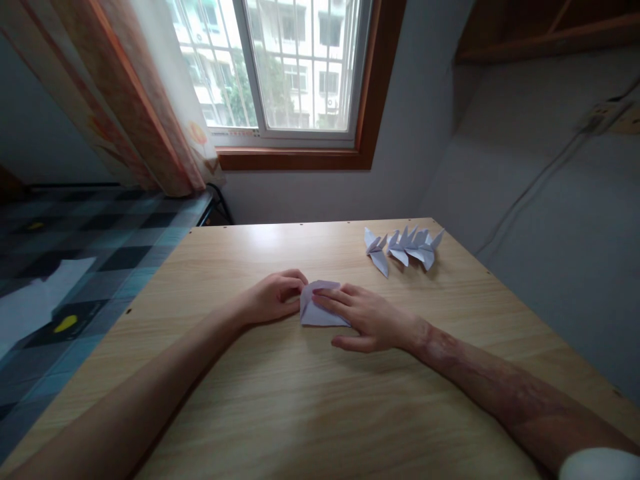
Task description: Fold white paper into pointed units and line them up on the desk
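Note:
A small folded piece of pale lilac paper (316, 313) lies flat on the wooden table (310, 400), near its middle. My left hand (273, 298) rests on the table at the paper's left edge, its fingers curled and pinching that edge. My right hand (367, 318) lies over the paper's right side, fingers stretched out flat and pressing it down.
Several finished folded paper pieces (403, 247) stand in a row at the table's far right. A window (280, 67) with a curtain (130, 93) is behind. A bed with a checked cover (75, 267) lies to the left, a grey wall to the right.

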### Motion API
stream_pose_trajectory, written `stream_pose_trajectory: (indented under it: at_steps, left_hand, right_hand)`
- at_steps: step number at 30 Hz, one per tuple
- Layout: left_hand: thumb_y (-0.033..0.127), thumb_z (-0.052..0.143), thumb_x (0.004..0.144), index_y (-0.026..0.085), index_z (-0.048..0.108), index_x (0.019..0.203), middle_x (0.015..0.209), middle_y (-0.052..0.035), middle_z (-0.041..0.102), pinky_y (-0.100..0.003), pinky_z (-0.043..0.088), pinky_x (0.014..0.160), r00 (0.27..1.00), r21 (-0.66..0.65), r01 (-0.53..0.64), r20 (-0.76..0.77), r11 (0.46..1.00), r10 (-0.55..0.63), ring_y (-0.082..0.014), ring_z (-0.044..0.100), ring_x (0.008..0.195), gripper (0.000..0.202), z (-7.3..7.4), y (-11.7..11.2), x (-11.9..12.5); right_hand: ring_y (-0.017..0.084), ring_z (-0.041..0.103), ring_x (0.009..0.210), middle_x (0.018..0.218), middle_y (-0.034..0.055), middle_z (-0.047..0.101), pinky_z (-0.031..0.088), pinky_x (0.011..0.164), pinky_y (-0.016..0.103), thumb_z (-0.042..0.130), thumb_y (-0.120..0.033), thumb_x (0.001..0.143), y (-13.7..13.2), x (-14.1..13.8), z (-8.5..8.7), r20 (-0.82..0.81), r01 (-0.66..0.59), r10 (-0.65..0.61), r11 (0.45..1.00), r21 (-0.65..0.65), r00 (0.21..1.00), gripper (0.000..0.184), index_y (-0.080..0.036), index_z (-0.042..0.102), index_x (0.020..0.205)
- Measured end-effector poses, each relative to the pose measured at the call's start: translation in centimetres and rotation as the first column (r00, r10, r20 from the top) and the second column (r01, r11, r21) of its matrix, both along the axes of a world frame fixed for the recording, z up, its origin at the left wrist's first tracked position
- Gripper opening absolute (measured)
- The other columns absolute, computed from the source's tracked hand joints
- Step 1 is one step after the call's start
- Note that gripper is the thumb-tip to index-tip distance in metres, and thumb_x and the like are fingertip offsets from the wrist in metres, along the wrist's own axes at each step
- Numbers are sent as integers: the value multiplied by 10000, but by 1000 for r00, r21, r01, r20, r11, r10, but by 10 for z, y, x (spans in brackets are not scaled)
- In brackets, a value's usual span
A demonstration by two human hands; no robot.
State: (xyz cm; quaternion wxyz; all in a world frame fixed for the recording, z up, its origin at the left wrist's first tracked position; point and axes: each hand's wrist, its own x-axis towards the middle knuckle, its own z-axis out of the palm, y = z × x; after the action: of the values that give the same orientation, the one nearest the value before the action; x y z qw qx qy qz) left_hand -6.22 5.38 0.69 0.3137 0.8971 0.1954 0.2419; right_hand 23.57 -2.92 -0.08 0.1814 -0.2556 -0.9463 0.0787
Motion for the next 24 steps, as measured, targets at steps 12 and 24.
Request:
stream_pose_trajectory:
  at_steps: [12, 24]
  left_hand:
    - [465, 623, 1072, 145, 810, 1112, 1159, -129, 735, -290, 572, 889, 999, -258, 29, -30, 966, -38, -239, 712, 1037, 373, 21, -2, -7]
    - [514, 653, 991, 189, 715, 937, 793, -14, 752, -235, 430, 570, 892, -109, -437, -178, 893, 415, -156, 672, 605, 335, 39, -20, 17]
  right_hand:
    - [376, 552, 1410, 1840, 123, 301, 453, 1215, 563, 601, -575, 1100, -1, 1, -2, 72, -10, 7, 999, 45, 997, 894, -210, 185, 1801]
    - [373, 579, 1426, 1772, 162, 437, 469, 1187, 572, 601, -554, 1102, -3, -3, 0, 92, -16, 9, 997, 75, 996, 791, -197, 337, 1756]
